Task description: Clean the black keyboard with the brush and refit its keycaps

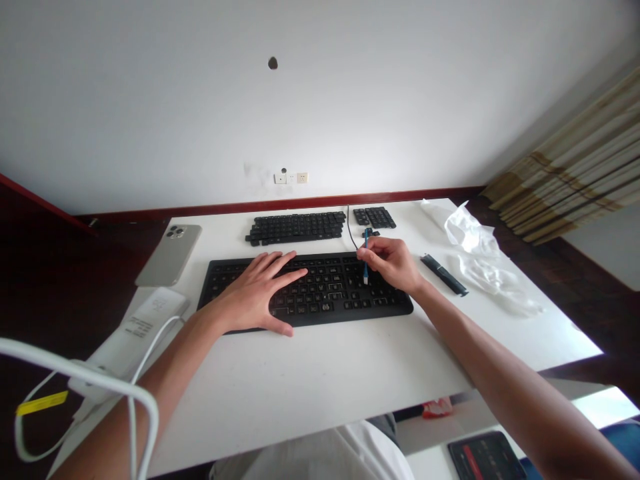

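Observation:
A black keyboard (320,293) with its keycaps off lies lengthwise on the white table. My left hand (257,287) rests across its left half, fingers spread, the thumb over the front edge. Over the right part, my right hand (390,263) pinches a slim blue brush (366,257). Its pale bristle end points down at the key sockets; whether it touches them I cannot tell. Behind the keyboard, loose black keycaps (297,228) are laid out in keyboard order, with a smaller block of number-pad keycaps (375,217) to the right. A few keycaps (371,233) sit near my right hand.
A phone (170,255) lies face down at the left, beside a white power strip (133,340) with white cables. Crumpled clear plastic (470,230) and a narrow black packet (444,275) lie at the right. A thin black cable (350,227) runs back from the keyboard.

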A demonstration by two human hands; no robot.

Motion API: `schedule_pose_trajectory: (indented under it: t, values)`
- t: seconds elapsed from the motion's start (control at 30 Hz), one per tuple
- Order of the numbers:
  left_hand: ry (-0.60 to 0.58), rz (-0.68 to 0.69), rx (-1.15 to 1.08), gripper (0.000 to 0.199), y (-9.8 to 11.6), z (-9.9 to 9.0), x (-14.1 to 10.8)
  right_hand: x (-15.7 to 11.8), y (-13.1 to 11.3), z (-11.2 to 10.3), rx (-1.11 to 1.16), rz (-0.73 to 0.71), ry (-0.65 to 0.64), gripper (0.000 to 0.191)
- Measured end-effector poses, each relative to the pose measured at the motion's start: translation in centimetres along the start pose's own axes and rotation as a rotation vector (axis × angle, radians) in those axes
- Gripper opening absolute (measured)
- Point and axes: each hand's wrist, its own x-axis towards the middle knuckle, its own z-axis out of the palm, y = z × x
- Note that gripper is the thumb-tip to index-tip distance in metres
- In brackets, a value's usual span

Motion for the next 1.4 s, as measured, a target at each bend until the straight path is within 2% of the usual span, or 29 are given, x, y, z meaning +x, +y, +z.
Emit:
schedule_pose_trajectory:
  t: [0.33,0.67,0.93,1.17,1.4]
  values:
    - [-0.014,-0.008,0.009,0.115,0.0,0.0,0.0,0.0,-0.3,-0.1,0.182,0.015,-0.118,0.045]
    - [-0.014,-0.018,0.01,0.116,0.0,0.1,0.0,0.0,-0.8,-0.8,0.394,0.068,-0.408,0.031]
    - [-0.018,-0.016,0.024,0.116,0.2,-0.1,0.1,0.0,0.0,-1.1,0.404,0.084,-0.473,0.021]
    - [-0.001,-0.003,0.014,0.116,0.1,0.0,0.1,-0.1,0.1,-1.2,0.393,0.071,-0.518,0.017]
    - [-0.034,-0.027,0.026,0.117,0.3,-0.2,0.2,0.0,0.0,-1.4,0.386,0.071,-0.531,0.016]
